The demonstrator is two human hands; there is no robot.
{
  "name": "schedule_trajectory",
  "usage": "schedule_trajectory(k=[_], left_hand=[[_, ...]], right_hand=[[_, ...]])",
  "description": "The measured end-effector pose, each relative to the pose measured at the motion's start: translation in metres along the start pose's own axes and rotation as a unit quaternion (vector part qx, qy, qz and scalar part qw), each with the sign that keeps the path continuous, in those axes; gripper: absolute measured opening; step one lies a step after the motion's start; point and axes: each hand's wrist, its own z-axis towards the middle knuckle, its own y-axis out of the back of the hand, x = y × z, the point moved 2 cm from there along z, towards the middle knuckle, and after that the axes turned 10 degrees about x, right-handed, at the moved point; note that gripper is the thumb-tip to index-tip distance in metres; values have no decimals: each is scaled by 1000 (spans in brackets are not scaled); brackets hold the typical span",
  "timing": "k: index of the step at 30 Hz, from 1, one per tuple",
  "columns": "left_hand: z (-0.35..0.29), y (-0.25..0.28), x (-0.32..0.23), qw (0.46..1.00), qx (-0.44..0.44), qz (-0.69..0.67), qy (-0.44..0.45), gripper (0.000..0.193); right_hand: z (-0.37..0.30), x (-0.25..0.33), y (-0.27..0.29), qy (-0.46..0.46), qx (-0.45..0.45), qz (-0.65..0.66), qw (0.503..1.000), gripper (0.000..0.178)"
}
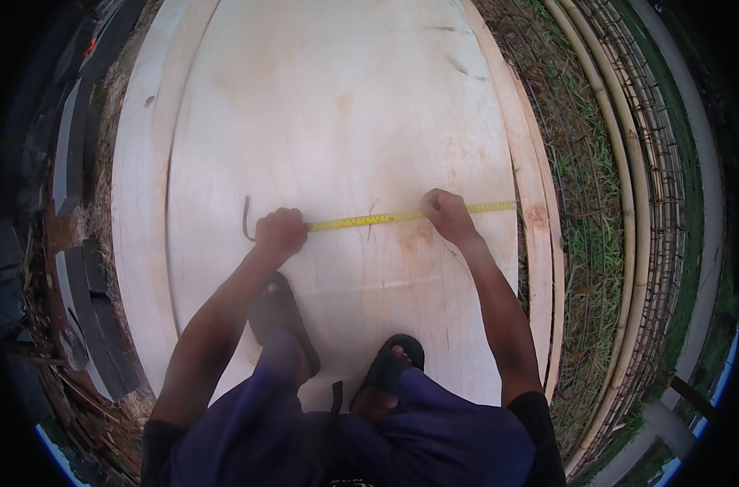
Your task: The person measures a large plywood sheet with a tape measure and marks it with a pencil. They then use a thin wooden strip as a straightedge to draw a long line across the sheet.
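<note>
A yellow tape measure blade [361, 221] stretches across a pale plywood sheet [329, 138], its right end at the sheet's right edge. My left hand [281, 232] is closed round the tape measure at the blade's left end; its case is hidden in the fist. Beside that hand a thin dark strap [246, 217] lies curved on the wood. My right hand [447, 214] is closed on the blade short of its right end, with the fingertips partly hidden. Between the hands, a thin dark line crosses the blade; I cannot tell if it is a mark or a twig.
My sandalled feet [282, 316] stand on the sheet. Another board [146, 162] shows along its left side and a wooden strip [536, 219] along its right. Bamboo poles [629, 178] and wire mesh [665, 195] lie over grass at right. Grey blocks [71, 154] lie at left.
</note>
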Motion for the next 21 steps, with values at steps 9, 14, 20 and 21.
schedule_trajectory(k=[9, 14, 20, 21], left_hand=[[3, -3, 3, 1000, -6, -6, -7, 40], [3, -4, 4, 1000, -8, -8, -7, 39], [3, -2, 4, 1000, -4, -6, -5, 39], [3, -2, 5, 1000, -4, -2, -4, 39]], right_hand=[[-1, -3, -3, 5, -11, 15, 1000, 14], [0, -1, -2, 6, -9, 7, 1000, 15], [-2, 0, -2, 8, -12, 9, 1000, 15], [-1, 1, -2, 11, -18, 14, 1000, 15]])
